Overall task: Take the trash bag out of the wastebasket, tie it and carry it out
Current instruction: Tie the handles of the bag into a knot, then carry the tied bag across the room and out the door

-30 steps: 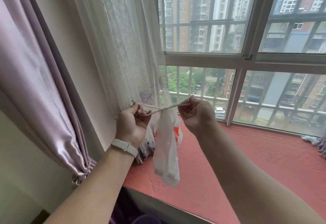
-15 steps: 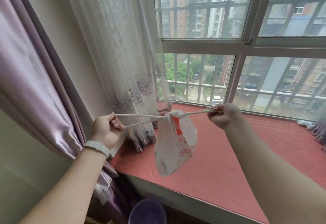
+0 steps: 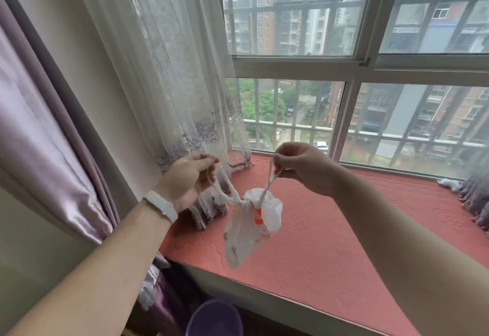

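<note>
A small white trash bag (image 3: 248, 227) with orange print hangs in the air above the red window seat (image 3: 344, 229). Its neck is knotted, and two twisted handle strands rise from the knot. My left hand (image 3: 189, 176), with a white band on the wrist, pinches the left strand. My right hand (image 3: 301, 167) pinches the right strand, which hangs slack as a loop. The purple wastebasket (image 3: 214, 317) stands on the floor below the seat's edge, only its rim showing.
A sheer white curtain (image 3: 169, 70) hangs just behind my left hand, and a purple satin curtain (image 3: 39, 150) fills the left side. Barred windows (image 3: 344, 70) close off the far side of the seat. A crumpled white thing (image 3: 447, 182) lies at the seat's far right.
My hands have come closer together and lifted, so the taut handle strands have gone slack above the knot. The view has tilted down, showing more of the wastebasket.
</note>
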